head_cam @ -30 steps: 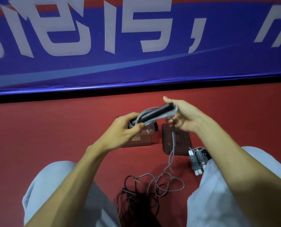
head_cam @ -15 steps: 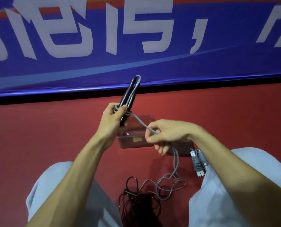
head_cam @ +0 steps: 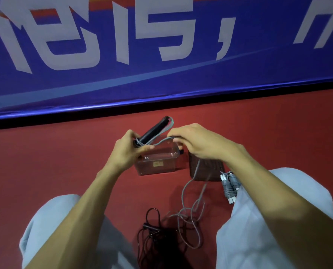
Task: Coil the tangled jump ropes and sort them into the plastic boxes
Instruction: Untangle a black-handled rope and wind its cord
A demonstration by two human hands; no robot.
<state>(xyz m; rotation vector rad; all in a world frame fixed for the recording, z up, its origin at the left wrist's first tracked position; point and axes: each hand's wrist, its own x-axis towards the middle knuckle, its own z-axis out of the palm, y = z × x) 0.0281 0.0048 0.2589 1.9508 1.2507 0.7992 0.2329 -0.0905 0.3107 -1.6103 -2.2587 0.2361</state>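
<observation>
My left hand [head_cam: 128, 150] grips the lower end of the black jump rope handles [head_cam: 155, 129], which tilt up to the right with grey cord looped along them. My right hand [head_cam: 196, 141] pinches the grey rope [head_cam: 189, 186] beside the handles, just above a clear plastic box [head_cam: 156, 166] on the red floor. The rest of the grey rope hangs from my right hand to a loose tangle [head_cam: 189, 218] between my knees. A black rope [head_cam: 154, 230] lies tangled beside it.
A dark plastic box [head_cam: 206, 169] sits right of the clear one. A coiled grey rope with white-tipped handles [head_cam: 229, 188] lies against my right knee. A blue banner with white characters [head_cam: 161, 55] runs along the back of the red floor.
My right hand has risen from below the box up to the handles, carrying the grey rope. The handles have tipped from near upright to a slant toward the right.
</observation>
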